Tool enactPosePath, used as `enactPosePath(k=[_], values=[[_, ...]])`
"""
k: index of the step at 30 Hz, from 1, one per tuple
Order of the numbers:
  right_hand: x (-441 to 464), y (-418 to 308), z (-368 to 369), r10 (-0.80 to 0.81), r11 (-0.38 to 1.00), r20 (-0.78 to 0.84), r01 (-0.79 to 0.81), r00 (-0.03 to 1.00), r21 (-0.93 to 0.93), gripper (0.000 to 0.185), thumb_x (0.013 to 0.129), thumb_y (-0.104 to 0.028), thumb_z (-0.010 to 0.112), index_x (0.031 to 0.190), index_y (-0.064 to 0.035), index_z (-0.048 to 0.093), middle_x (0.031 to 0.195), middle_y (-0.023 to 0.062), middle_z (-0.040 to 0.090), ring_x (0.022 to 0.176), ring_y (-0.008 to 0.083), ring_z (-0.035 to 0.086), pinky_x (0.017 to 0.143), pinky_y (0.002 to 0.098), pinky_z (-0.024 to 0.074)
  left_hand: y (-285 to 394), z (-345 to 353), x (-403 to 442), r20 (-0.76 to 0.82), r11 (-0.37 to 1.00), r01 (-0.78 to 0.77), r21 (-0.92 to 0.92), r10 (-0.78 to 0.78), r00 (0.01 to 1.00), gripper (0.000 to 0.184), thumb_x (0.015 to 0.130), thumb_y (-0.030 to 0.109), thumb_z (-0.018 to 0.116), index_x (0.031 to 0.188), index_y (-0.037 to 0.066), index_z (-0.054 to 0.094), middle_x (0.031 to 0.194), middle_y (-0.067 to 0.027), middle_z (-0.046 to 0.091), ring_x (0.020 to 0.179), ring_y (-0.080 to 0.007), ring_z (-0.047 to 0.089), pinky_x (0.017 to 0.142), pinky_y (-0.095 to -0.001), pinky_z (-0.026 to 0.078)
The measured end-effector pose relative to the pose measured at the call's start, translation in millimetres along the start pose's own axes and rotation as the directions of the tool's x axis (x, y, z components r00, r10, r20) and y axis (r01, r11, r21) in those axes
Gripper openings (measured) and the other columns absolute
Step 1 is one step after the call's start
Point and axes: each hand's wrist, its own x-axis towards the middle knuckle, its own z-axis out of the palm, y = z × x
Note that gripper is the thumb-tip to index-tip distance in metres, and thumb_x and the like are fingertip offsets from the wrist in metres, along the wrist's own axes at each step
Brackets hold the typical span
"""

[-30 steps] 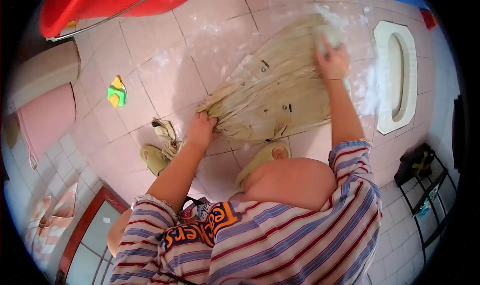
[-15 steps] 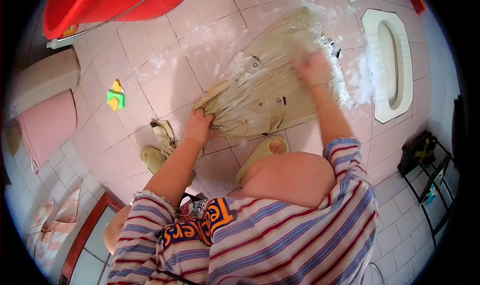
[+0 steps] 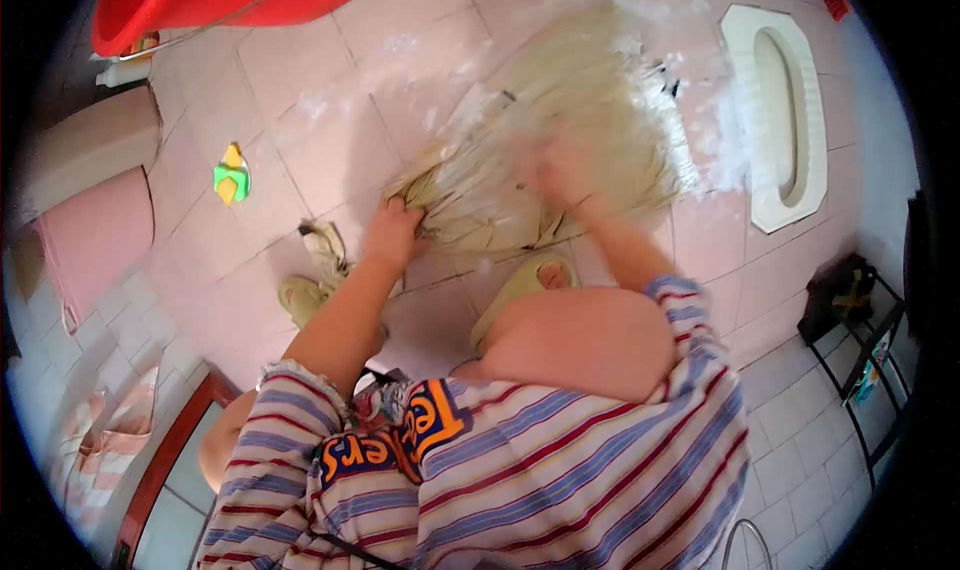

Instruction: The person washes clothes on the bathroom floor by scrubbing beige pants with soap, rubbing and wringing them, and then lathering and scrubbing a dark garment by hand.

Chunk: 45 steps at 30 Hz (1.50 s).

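A wet khaki garment (image 3: 560,80) with dark tabs and snaps lies spread on the tiled floor, white suds along its right side. At its left end, my left hand (image 3: 394,232) is closed on the bunched cloth. Over the middle of the garment is my right hand (image 3: 566,175), smeared by motion. Its fingers cannot be made out, nor whether it holds anything. A strip of the same khaki cloth (image 3: 326,250) lies near my left slipper (image 3: 298,298). My right slipper (image 3: 515,288) is just below the garment.
At top left stands a big red basin (image 3: 240,0). A small green and yellow object (image 3: 231,176) lies on the tiles. A white squat toilet (image 3: 738,120) is set in the floor at right, near a black rack (image 3: 850,390). A pink bin (image 3: 100,235) stands left.
My right hand has moved left and toward me across the garment, from its right side to its middle. My left hand keeps its hold. The view has shifted slightly.
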Motion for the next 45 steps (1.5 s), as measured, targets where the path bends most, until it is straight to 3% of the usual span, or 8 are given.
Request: enactPosePath(k=[3,8,14,21,27,32,38,45], values=[[-10.3,92.6,-61.5,0.244,0.963,-0.596,-0.263,0.765,0.058,0.047,0.077,-0.040,0.066,0.121,-0.0250,0.060,0.079,0.0158,0.057,0.071,0.0301,0.055,0.060,0.0432,0.0455,2.8,-8.2,7.2,-0.026,1.000,-0.015,-0.018,0.014,1.000,0.051,0.064,0.030,0.079,0.108,0.011,0.062,0.107,-0.0169,0.050,0.107,-0.0359,0.047,0.089,-0.0422,0.045],[-2.0,36.6,-71.9,0.486,0.871,-0.367,-0.473,0.793,0.131,0.052,0.078,-0.039,0.066,0.127,-0.0263,0.056,0.081,0.0138,0.058,0.076,0.0322,0.055,0.065,0.0442,0.0463,9.4,-6.8,2.1,-0.021,1.000,0.021,-0.016,-0.021,1.000,0.050,0.064,0.030,0.079,0.107,0.011,0.062,0.106,-0.0161,0.051,0.109,-0.0356,0.047,0.087,-0.0424,0.045],[-23.6,-72.0,-28.3,-0.352,0.924,-0.142,0.368,0.925,0.106,0.044,0.074,-0.039,0.067,0.109,-0.0132,0.066,0.076,0.0149,0.059,0.083,0.0315,0.058,0.068,0.0448,0.0479,7.0,-6.3,5.3,-0.001,0.999,0.030,-0.018,-0.030,1.000,0.050,0.064,0.028,0.080,0.108,0.013,0.063,0.105,-0.0156,0.052,0.110,-0.0354,0.046,0.088,-0.0427,0.046],[-38.8,112.3,-65.0,0.251,0.946,-0.561,-0.323,0.789,-0.031,0.045,0.081,-0.036,0.065,0.125,-0.0355,0.057,0.081,0.0142,0.052,0.065,0.0324,0.051,0.057,0.0438,0.0430,6.3,-8.8,3.0,-0.007,1.000,0.016,-0.004,-0.016,1.000,0.050,0.064,0.028,0.080,0.108,0.013,0.064,0.105,-0.0155,0.052,0.109,-0.0352,0.047,0.089,-0.0429,0.045],[-37.3,-57.4,-17.7,-0.023,0.968,-0.289,0.094,0.957,0.232,0.052,0.076,-0.041,0.064,0.123,-0.0193,0.058,0.094,0.0142,0.062,0.094,0.0368,0.057,0.084,0.0450,0.0469,7.8,-6.7,-2.9,-0.034,0.999,0.037,-0.038,-0.038,0.999,0.049,0.066,0.028,0.079,0.110,0.013,0.064,0.107,-0.0159,0.052,0.110,-0.0351,0.047,0.091,-0.0426,0.044],[-47.0,52.0,-32.7,0.354,0.933,0.140,-0.359,0.925,0.015,0.042,0.076,-0.043,0.065,0.114,-0.0244,0.065,0.092,0.0141,0.062,0.080,0.0291,0.059,0.064,0.0451,0.0477,11.2,-13.4,-1.3,-0.016,0.999,0.039,-0.015,-0.039,0.999,0.045,0.066,0.029,0.079,0.106,0.013,0.064,0.108,-0.0157,0.052,0.111,-0.0338,0.048,0.090,-0.0412,0.046],[-67.4,102.0,-45.4,0.575,0.790,-0.564,-0.580,0.592,0.196,0.056,0.075,-0.040,0.070,0.128,-0.0336,0.054,0.075,0.0137,0.049,0.070,0.0311,0.053,0.062,0.0420,0.0455,8.8,-7.1,4.9,0.004,0.998,0.052,0.045,-0.052,0.999,0.048,0.066,0.029,0.078,0.109,0.014,0.063,0.109,-0.0151,0.052,0.110,-0.0336,0.048,0.090,-0.0418,0.046],[-68.3,-55.6,-16.6,-0.199,0.973,-0.140,0.212,0.970,0.090,0.040,0.076,-0.040,0.068,0.109,-0.0173,0.067,0.096,0.0173,0.061,0.084,0.0348,0.057,0.068,0.0476,0.0459,11.0,-15.9,7.8,-0.021,0.999,0.042,0.017,-0.042,0.999,0.049,0.067,0.031,0.078,0.111,0.014,0.063,0.110,-0.0157,0.052,0.111,-0.0337,0.047,0.091,-0.0414,0.046]])
